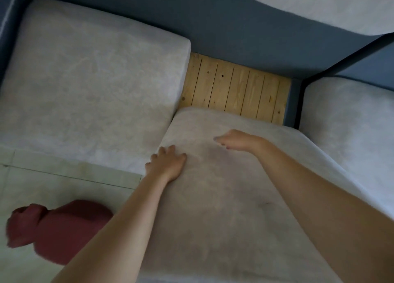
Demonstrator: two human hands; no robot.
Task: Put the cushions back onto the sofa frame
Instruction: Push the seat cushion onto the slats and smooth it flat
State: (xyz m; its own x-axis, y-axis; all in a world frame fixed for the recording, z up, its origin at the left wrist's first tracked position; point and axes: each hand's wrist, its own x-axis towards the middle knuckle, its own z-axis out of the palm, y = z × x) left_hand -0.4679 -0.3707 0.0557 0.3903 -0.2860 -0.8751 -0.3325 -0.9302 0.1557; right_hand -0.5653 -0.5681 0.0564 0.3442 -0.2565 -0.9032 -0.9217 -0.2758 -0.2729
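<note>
A pale grey seat cushion (223,197) lies tilted in the middle slot of the sofa, its near end sticking out toward me. My left hand (168,162) rests flat on its left part, fingers spread. Hovering just above the cushion's top is my right hand (236,141), with its fingers curled loosely and nothing in it. Behind the cushion a strip of the wooden slats (234,88) of the sofa frame shows bare. A second seat cushion (89,80) sits in place on the left, and a third (351,120) on the right.
The blue-grey sofa back (245,33) runs along the far side, with a pale back cushion (319,3) at top right. A dark red cloth bundle (57,229) lies on the light tiled floor (53,182) at lower left.
</note>
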